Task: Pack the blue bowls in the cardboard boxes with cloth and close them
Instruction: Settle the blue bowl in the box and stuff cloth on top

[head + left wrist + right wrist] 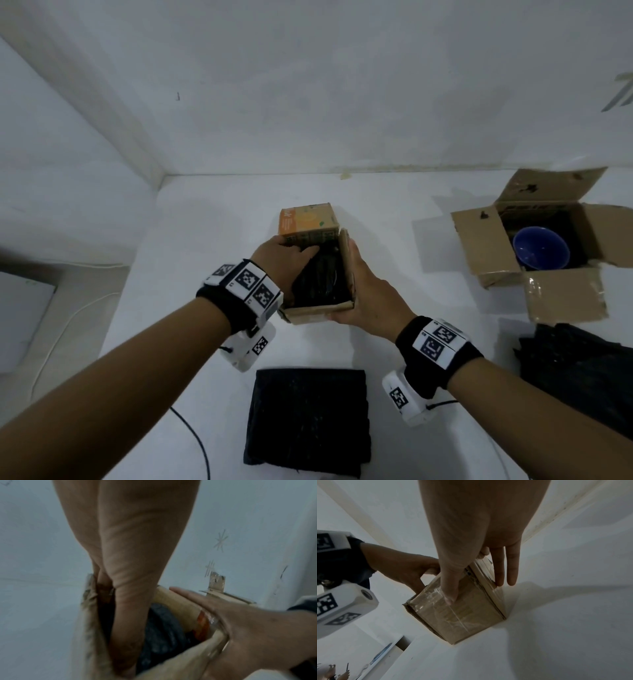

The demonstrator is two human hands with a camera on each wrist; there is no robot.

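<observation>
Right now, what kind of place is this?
Probably a plain packing spot: a white surface in a corner of bare white walls, with an open cardboard box holding a blue bowl and a folded dark cloth nearby.

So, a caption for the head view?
Left hand tucks cloth into cardboard box, right hand steadies it; blue bowl boxed nearby.
</observation>
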